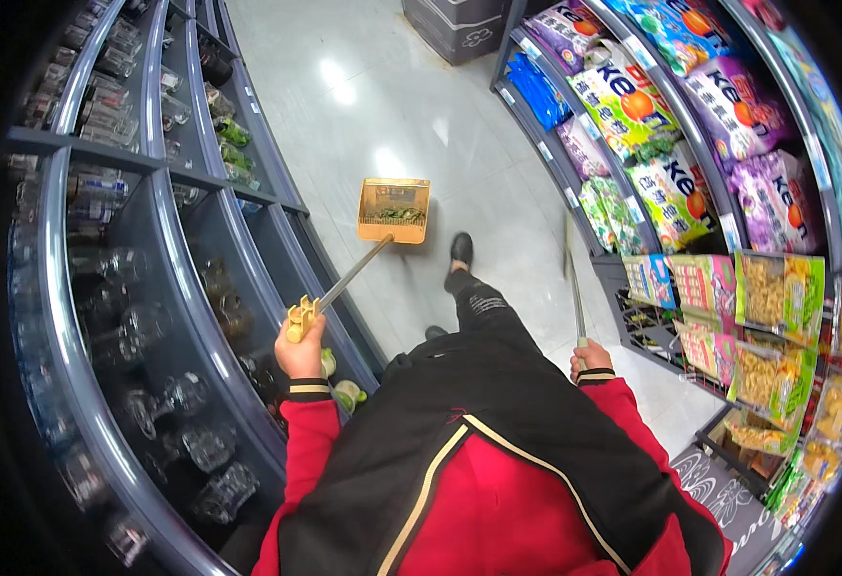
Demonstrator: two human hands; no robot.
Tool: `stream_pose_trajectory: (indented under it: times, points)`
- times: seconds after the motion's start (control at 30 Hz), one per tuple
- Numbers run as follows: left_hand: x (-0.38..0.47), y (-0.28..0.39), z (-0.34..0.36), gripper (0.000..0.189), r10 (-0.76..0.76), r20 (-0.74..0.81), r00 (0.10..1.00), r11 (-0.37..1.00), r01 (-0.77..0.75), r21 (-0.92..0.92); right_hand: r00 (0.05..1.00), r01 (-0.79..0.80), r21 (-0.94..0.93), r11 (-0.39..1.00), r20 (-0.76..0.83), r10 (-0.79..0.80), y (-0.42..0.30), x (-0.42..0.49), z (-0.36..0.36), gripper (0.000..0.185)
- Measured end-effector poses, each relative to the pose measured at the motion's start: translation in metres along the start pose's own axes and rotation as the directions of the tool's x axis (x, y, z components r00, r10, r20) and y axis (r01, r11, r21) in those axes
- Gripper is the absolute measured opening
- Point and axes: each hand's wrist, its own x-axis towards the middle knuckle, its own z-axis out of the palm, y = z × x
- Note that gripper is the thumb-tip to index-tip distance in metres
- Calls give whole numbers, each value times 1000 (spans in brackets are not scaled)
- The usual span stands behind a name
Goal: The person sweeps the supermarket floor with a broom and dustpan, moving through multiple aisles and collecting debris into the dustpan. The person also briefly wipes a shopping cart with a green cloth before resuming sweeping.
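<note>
My left hand is closed around the yellow handle of a long-handled dustpan. A metal pole runs from it to the orange-yellow dustpan, which lies ahead over the grey floor with leafy green debris in it. On the other side, my right hand grips a thin, light-coloured pole that points forward and down. The far end of that pole is blurred beside the right shelf, so its head cannot be made out.
Shelves of glassware line the left. On the right, shelves hold detergent bags, with bagged snacks hanging nearer. A dark grey box-like stand is at the aisle's far end. Tiled floor lies between the shelves.
</note>
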Motion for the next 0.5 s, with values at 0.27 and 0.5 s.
stream_pose_trajectory:
  times: [0.27,0.5]
  points:
    - [126,55,24,31,-79,-52,996,992,73,-105,970,175,-644,745,241,-20,-94,178,126,17]
    - [223,99,40,29,-104,-122,987,994,98,-57,905,390,-905,168,343,-252,-205,175,310,25]
